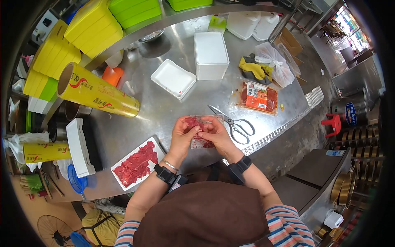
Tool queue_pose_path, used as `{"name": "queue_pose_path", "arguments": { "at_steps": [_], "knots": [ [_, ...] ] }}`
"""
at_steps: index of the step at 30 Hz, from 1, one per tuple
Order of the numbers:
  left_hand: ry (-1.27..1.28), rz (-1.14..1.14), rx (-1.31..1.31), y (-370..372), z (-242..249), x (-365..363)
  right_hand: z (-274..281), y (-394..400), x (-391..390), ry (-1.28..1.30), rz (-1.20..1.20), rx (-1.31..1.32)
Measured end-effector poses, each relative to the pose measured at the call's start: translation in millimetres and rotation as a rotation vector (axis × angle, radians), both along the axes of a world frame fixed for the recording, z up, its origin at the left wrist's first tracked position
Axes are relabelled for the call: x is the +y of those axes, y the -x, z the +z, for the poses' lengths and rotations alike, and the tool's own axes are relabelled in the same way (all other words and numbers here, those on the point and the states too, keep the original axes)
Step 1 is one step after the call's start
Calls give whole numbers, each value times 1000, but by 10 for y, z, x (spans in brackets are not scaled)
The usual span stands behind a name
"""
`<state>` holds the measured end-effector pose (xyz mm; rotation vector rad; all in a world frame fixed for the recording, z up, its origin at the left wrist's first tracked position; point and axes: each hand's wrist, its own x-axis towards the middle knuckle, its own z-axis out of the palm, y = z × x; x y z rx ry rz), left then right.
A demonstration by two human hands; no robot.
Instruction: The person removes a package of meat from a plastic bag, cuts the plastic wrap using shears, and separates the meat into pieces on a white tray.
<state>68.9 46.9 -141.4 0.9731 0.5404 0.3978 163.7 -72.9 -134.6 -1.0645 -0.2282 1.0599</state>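
My left hand and my right hand meet over a clear plastic tray near the table's front edge. Between their closed fingers is a piece of raw red meat, gripped from both sides. More red bits show in the tray below, partly hidden by my hands. To the left, a white tray bears a heap of sliced raw meat. Just right of my right hand lie scissors with black handles, blades spread slightly apart.
A sealed meat pack, a plastic bag and yellow-black gloves lie at the right. White foam trays and a stack of white trays stand behind. A cling film roll stands at left, near yellow bins.
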Motion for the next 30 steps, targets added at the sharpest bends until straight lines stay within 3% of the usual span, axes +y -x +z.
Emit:
{"name": "queue_pose_path", "arguments": {
  "at_steps": [6,8,20,26,30],
  "knots": [
    [50,33,56,11,-22,21,-102,-13,-50,-90,6,207],
    [63,42,49,7,-3,16,-67,21,-50,-93,-135,299],
    [151,50,22,94,-50,72,-189,29,-75,-32,-215,271],
    [-40,-76,98,132,-43,76,-298,-28,-138,-238,3,256],
    [-366,-123,5,113,91,62,130,20,-41,-146,-13,445]
  ]
}}
